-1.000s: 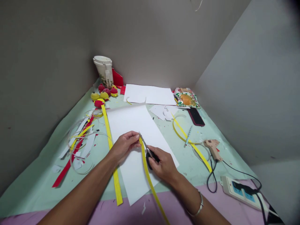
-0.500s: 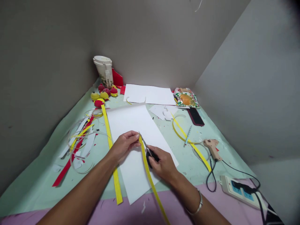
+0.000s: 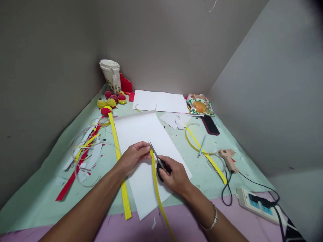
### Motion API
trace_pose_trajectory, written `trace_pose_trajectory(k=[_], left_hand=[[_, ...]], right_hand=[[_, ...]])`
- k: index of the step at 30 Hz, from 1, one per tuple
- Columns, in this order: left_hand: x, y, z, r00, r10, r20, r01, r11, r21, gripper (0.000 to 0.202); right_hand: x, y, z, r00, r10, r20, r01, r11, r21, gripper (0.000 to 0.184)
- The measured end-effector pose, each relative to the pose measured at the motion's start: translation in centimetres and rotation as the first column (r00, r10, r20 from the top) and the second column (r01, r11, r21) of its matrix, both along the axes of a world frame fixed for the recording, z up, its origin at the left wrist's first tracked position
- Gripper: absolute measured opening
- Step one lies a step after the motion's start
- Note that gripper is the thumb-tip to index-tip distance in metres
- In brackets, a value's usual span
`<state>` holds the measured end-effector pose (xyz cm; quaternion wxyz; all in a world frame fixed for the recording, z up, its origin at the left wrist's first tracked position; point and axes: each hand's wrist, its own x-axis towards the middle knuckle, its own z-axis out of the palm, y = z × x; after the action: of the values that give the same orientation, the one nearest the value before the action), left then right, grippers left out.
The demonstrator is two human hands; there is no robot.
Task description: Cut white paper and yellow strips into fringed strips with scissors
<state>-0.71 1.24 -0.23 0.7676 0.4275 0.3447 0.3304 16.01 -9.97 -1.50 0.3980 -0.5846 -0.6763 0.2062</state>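
Observation:
My left hand [image 3: 134, 156] pinches the top end of a long yellow strip [image 3: 156, 188] that runs down toward the near table edge. My right hand [image 3: 175, 177] is closed round the black handles of small scissors [image 3: 158, 160], whose blades point up-left and meet the strip right beside my left fingertips. Both hands hover over a white paper sheet [image 3: 143, 134] lying lengthwise on the pale green mat.
A second yellow strip [image 3: 119, 161] lies left of the sheet. Paper scraps and a red strip [image 3: 75, 169] litter the left. Red and yellow balls [image 3: 111, 101] and a cup [image 3: 111, 74] sit at the back. A glue gun [image 3: 227, 158], power strip [image 3: 257, 203] and phone [image 3: 210, 125] lie right.
The lower part of the held yellow strip has swung slightly left. The hands and scissors stay in nearly the same place.

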Motion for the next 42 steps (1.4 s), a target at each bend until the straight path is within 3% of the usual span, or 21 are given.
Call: trace_pose_trajectory(k=[10, 18, 24, 29, 34, 38, 42], left_hand=[[-0.13, 0.04, -0.33, 1.000, -0.005, -0.011, 0.005, 1.000, 0.013, 0.020], [-0.06, 0.09, -0.36, 1.000, 0.018, 0.018, -0.018, 1.000, 0.010, 0.020], [-0.09, 0.08, -0.21, 0.998, 0.039, 0.038, -0.039, 0.999, 0.003, 0.017], [-0.19, 0.08, 0.01, 0.993, 0.075, 0.086, -0.071, 0.996, -0.055, 0.015], [-0.25, 0.05, 0.35, 0.990, 0.063, 0.127, -0.052, 0.995, -0.085, 0.010], [-0.41, 0.17, 0.42, 0.981, 0.096, 0.170, -0.073, 0.988, -0.137, 0.006], [-0.44, 0.19, 0.36, 0.980, 0.091, 0.179, -0.068, 0.989, -0.134, 0.005]], right_hand=[[0.03, -0.03, -0.34, 1.000, -0.016, -0.007, 0.016, 1.000, 0.014, 0.043], [-0.04, 0.15, 0.35, 0.946, -0.101, -0.307, 0.025, 0.970, -0.243, 0.035], [0.00, 0.07, 0.30, 0.966, -0.053, -0.251, -0.002, 0.977, -0.212, 0.035], [0.27, 0.09, 0.00, 0.928, -0.084, -0.363, -0.011, 0.968, -0.251, 0.035], [0.37, 0.18, 0.07, 0.945, -0.059, -0.322, -0.017, 0.973, -0.228, 0.035], [0.38, 0.22, 0.15, 0.893, -0.115, -0.436, -0.005, 0.965, -0.264, 0.038], [0.16, 0.11, 0.09, 0.945, -0.086, -0.315, 0.018, 0.977, -0.213, 0.037]])
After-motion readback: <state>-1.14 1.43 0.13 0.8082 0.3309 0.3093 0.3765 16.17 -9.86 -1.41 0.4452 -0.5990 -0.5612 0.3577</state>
